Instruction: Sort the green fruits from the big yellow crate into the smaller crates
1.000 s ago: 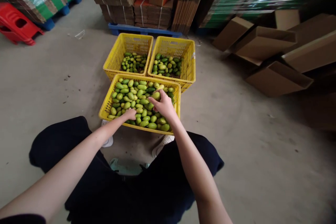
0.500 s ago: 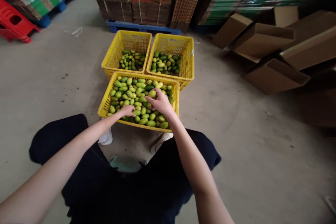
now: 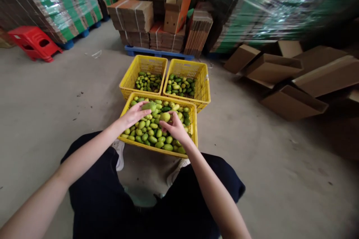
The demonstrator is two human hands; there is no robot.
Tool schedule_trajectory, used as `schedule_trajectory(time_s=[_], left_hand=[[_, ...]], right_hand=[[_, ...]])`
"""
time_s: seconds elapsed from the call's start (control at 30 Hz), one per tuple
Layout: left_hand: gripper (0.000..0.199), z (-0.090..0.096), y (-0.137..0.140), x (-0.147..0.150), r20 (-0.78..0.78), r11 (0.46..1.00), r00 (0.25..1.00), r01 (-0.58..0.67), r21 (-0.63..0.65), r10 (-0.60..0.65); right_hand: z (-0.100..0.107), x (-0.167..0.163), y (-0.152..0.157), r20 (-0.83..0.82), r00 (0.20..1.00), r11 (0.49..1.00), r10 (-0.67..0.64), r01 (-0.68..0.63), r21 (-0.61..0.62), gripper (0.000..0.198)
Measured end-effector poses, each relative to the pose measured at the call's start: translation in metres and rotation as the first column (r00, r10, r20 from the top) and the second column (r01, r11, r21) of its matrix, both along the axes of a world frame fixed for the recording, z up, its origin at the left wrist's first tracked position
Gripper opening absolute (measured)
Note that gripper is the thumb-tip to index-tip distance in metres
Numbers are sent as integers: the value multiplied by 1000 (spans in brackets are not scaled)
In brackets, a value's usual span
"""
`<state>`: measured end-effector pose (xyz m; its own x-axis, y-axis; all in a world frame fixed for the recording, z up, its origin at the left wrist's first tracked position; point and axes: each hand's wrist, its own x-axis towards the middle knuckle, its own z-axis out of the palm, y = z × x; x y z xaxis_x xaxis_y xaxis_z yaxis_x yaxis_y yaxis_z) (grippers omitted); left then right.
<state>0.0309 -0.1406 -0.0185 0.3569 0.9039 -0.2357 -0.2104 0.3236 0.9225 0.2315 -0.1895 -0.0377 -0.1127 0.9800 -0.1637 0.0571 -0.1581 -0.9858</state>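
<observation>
Three yellow crates close together on the floor (image 3: 266,175): one front crate (image 3: 195,134), one rear left crate (image 3: 131,74), one rear right crate (image 3: 203,82). All three hold green to yellow-green oval fruit. Front crate: well filled, dozens of pieces, too many overlaps for exact count. Rear crates: fruit low inside, walls bare above it; also uncountable.

Two hands, two fruits held, both over front crate. Left hand (image 3: 133,115): fingers and thumb closed around one larger green fruit (image 3: 149,106). Right hand (image 3: 176,127): thumb and fingers clamped on one yellow-green fruit (image 3: 165,117).

Background: one red stool (image 3: 35,43); one blue pallet (image 3: 159,52) with cardboard bundles (image 3: 134,15) and one open orange-sided box (image 3: 176,14); several open cardboard boxes (image 3: 273,68) at right, overlapping.
</observation>
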Motion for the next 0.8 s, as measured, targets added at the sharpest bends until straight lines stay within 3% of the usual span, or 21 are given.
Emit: schedule_trajectory(time_s=[0.1, 0.2, 0.27, 0.4, 0.53, 0.67, 0.8], left_hand=[[51, 3, -5, 14, -98, 989, 995, 34, 143, -20], [48, 9, -7, 23, -147, 969, 989, 35, 244, 1], [47, 14, -9, 25, -133, 964, 991, 15, 267, 22], [50, 22, -11, 23, -115, 963, 993, -7, 268, 39], [51, 23, -13, 24, -95, 966, 993, -45, 255, 72], [51, 18, -16, 25, -104, 961, 994, 3, 277, 27], [48, 18, -19, 22, -135, 902, 988, -3, 432, 68]], right_hand=[[3, -3, -1, 59, 996, 982, -60, 49, 182, 44], [12, -1, -3, 204, 955, 923, -213, 128, 363, 41], [18, 1, -5, 207, 932, 882, -298, 186, 433, 39], [28, 4, -5, -147, 948, 881, -284, 318, 350, 38], [27, 5, -2, -451, 868, 920, -206, 329, 212, 41], [23, 2, -3, -457, 869, 929, -190, 310, 202, 38], [22, 3, -3, -362, 920, 920, -149, 263, 289, 52]])
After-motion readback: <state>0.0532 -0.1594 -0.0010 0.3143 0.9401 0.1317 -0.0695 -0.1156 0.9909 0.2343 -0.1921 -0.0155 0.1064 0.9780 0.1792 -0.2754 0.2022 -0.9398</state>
